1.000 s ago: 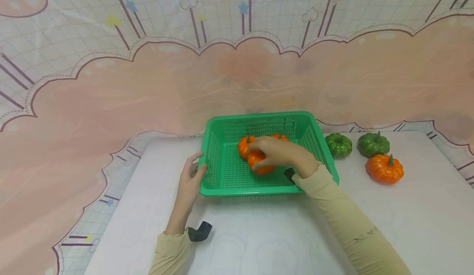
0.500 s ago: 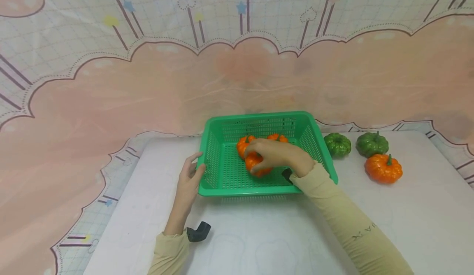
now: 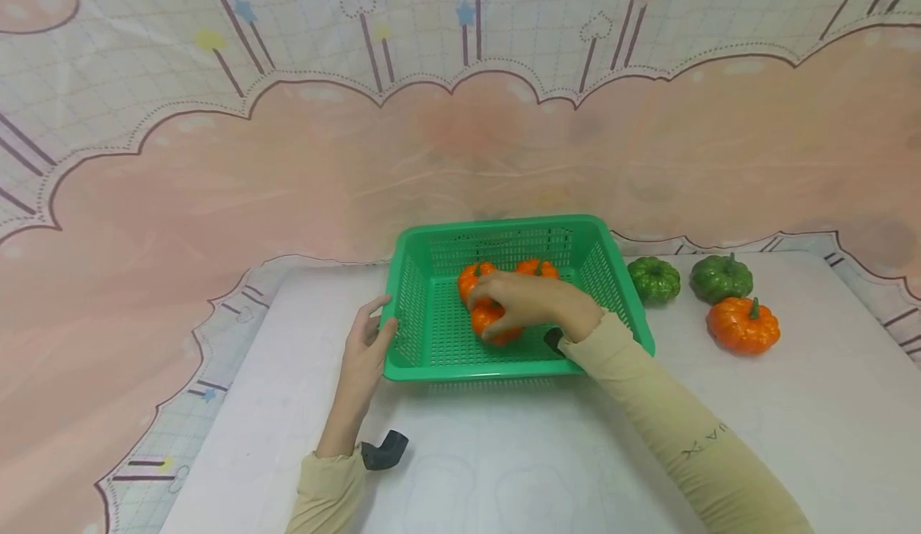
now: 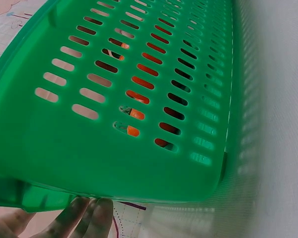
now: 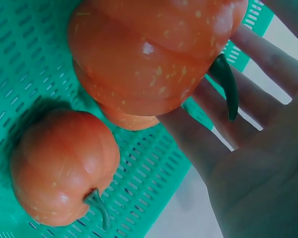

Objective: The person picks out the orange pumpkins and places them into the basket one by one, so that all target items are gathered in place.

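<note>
Inside a perforated green plastic basket (image 3: 489,372) (touched at its rim by the left hand (image 3: 364,348)), a ribbed orange pumpkin (image 3: 486,317) is held by the right hand (image 3: 528,300).

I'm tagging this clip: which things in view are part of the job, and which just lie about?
In the job:
green basket, left hand touching it
orange pumpkin in the right hand
two other orange pumpkins inside

Lying about, seemingly:
two green pumpkins and another orange pumpkin, untouched on the table
</note>
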Available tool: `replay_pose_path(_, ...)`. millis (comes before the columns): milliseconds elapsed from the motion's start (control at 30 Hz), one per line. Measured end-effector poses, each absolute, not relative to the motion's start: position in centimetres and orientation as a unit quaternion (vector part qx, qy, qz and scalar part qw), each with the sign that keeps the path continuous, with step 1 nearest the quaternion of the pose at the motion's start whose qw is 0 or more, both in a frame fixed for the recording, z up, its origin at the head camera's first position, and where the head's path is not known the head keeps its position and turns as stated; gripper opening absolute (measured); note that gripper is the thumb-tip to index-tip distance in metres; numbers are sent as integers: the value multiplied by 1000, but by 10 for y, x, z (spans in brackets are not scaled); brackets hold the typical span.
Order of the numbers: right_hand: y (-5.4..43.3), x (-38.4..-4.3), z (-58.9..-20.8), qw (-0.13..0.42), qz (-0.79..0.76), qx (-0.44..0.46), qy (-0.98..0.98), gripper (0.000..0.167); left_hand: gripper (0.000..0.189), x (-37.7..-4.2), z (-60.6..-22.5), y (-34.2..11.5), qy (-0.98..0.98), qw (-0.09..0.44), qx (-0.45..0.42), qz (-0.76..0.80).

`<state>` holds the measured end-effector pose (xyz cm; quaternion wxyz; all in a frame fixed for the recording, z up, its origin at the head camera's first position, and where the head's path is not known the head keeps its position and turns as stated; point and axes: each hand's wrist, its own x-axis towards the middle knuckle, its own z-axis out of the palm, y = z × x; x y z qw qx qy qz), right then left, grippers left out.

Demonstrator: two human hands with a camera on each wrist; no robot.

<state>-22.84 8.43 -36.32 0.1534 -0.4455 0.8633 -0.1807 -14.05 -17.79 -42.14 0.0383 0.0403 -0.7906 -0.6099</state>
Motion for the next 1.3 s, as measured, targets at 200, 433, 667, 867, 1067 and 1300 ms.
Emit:
replay_pose_path(200,82,-230,-365,165,-187,-447,859,43,45,-141,-422,-178,-792,42,43,-608)
replay_pose_path(433,81,-230,-367,171,-188,-449,857,42,45,-140,-422,-178,-790,40,36,-611)
replay_pose_path(667,79,-233,-370,179,-184,-458,851,35,44,-141,-422,-178,-789,40,37,-612)
replay_pose_path(867,79,-232,-369,185,-173,-465,848,38,44,-140,-422,-178,-788,38,38,-613)
replay_pose_path(1067,79,-231,-369,194,-171,-456,852,42,45,-140,-422,-177,-792,43,39,-607)
replay_pose_path(1300,80,-231,-370,200,-167,-440,859,42,46,-141,-422,-176,-800,54,40,-597)
